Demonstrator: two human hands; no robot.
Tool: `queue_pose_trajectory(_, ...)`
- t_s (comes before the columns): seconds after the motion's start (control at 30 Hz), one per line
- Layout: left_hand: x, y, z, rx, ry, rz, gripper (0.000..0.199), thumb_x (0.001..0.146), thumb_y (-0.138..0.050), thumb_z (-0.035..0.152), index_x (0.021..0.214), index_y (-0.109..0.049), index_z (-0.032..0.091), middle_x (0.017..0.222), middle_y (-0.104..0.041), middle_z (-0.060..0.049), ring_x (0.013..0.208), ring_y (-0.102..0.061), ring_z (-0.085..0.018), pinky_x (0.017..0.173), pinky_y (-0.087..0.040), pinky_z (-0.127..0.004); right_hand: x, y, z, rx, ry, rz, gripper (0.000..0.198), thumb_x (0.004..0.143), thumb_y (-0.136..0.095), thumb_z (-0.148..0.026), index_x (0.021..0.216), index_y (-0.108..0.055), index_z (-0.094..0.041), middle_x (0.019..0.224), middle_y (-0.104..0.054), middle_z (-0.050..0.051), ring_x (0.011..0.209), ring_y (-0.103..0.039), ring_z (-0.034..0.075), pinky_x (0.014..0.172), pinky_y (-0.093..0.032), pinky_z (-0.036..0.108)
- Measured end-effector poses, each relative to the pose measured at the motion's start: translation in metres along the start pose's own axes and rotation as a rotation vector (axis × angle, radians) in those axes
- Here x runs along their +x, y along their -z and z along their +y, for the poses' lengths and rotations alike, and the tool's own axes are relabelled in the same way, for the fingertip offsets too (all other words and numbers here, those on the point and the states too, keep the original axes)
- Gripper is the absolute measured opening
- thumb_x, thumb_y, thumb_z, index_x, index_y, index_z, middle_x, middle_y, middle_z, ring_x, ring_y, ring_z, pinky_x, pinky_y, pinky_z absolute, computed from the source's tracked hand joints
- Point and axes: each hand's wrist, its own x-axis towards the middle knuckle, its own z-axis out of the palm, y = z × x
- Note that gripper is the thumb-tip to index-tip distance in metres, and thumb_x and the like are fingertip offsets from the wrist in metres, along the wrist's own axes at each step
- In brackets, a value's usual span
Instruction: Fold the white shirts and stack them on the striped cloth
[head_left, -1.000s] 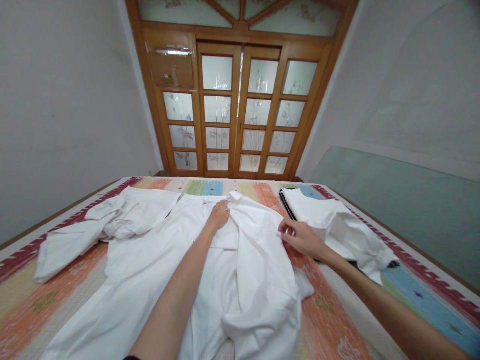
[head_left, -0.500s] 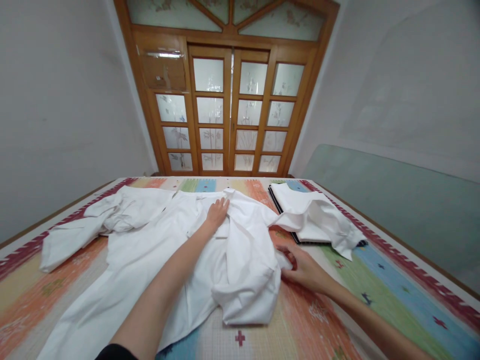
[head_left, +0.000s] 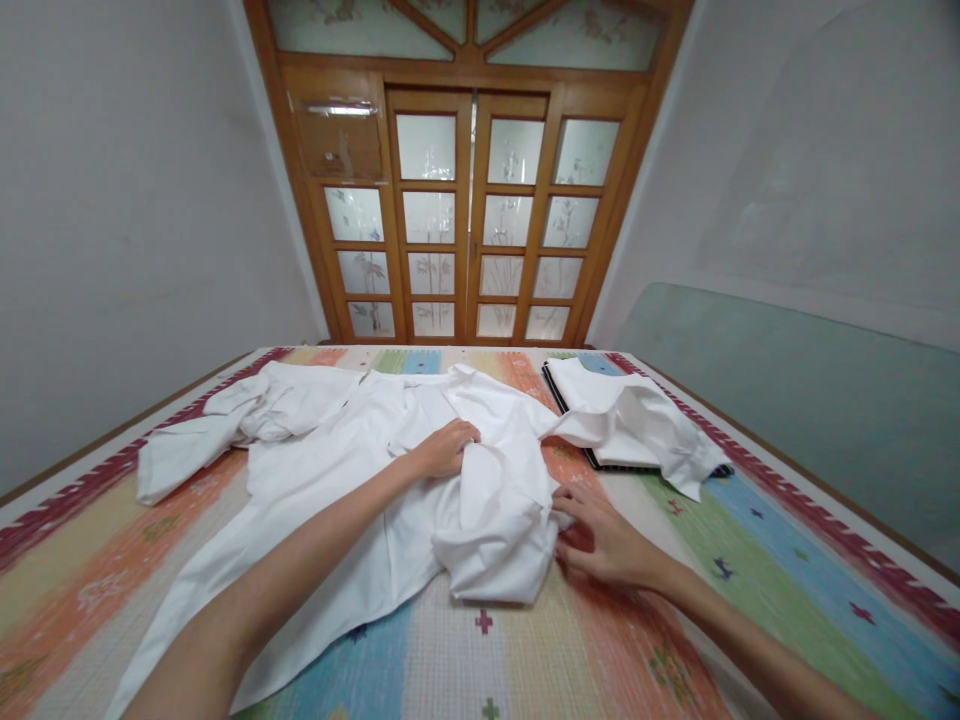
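Observation:
A white long-sleeved shirt lies spread over the striped mat, one sleeve out to the left and the other stretched to the right. My left hand is closed on the shirt's fabric near its middle, fingers curled into a fold. At the bunched right side of the shirt, my right hand pinches the cloth edge between thumb and fingers. The right sleeve's cuff end rests on top of a folded white garment with a dark striped layer under it.
The colourful striped mat covers the bed surface. A pale green headboard-like panel stands along the right wall. Wooden glass-paned doors close off the far end, and a grey wall rises at the left.
My left hand has come nearer from the collar area to the shirt's middle and now grips cloth. My right hand stays at the right edge. The shirt's near right bulge has shifted slightly away.

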Motion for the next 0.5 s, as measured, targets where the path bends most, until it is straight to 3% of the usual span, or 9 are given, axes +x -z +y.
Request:
queue_pose_trajectory(0.07, -0.006, -0.003, 0.0, -0.037, 0.028, 0.06, 0.032, 0.082, -0.042, 0.012, 0.104, -0.065, 0.019, 0.106, -0.068, -0.008, 0.105, -0.06, -0.02, 0.097, -0.047, -0.035, -0.003, -0.004, -0.01, -0.061, 0.038, -0.055, 0.042, 0.075, -0.067, -0.037, 0.114, -0.062, -0.021, 0.12, -0.059, 0.012, 0.111, -0.054, 0.029, 0.097, -0.042, 0.043)
queue_pose_trajectory(0.17, -0.014, -0.011, -0.002, -0.031, 0.082, 0.089, 0.036, 0.089, -0.036, 0.015, 0.11, -0.063, 0.019, 0.113, -0.069, -0.008, 0.109, -0.06, -0.02, 0.101, -0.046, -0.036, -0.005, -0.017, -0.02, -0.171, 0.013, -0.045, 0.051, 0.078, -0.066, -0.05, 0.117, -0.061, -0.018, 0.125, -0.06, 0.016, 0.113, -0.053, 0.032, 0.097, -0.042, 0.047)
queue_pose_trajectory(0.27, -0.021, -0.018, -0.004, 0.021, 0.138, 0.085, 0.039, 0.093, -0.033, 0.021, 0.119, -0.062, 0.021, 0.124, -0.066, -0.007, 0.118, -0.057, -0.022, 0.106, -0.041, -0.04, -0.004, -0.031, -0.022, -0.279, -0.054, -0.015, 0.053, 0.081, -0.062, -0.052, 0.121, -0.061, -0.017, 0.128, -0.059, 0.017, 0.118, -0.052, 0.035, 0.099, -0.041, 0.05)
queue_pose_trajectory(0.4, -0.021, -0.021, -0.009, 0.071, 0.148, 0.063, 0.042, 0.094, -0.033, 0.021, 0.127, -0.059, 0.02, 0.131, -0.063, -0.008, 0.124, -0.054, -0.023, 0.11, -0.037, -0.045, 0.001, -0.042, -0.018, -0.339, -0.113, -0.061, 0.071, 0.081, -0.06, -0.053, 0.14, -0.048, -0.016, 0.141, -0.051, 0.019, 0.134, -0.037, 0.042, 0.106, -0.034, 0.058)
queue_pose_trajectory(0.5, -0.014, -0.018, -0.016, 0.09, 0.131, 0.042, 0.042, 0.093, -0.036, 0.022, 0.13, -0.057, 0.02, 0.134, -0.061, -0.01, 0.125, -0.054, -0.023, 0.11, -0.037, -0.046, 0.01, -0.041, -0.011, -0.34, -0.135, -0.092, 0.065, 0.085, -0.056, -0.046, 0.143, -0.046, -0.017, 0.144, -0.049, 0.017, 0.136, -0.036, 0.041, 0.107, -0.033, 0.059)
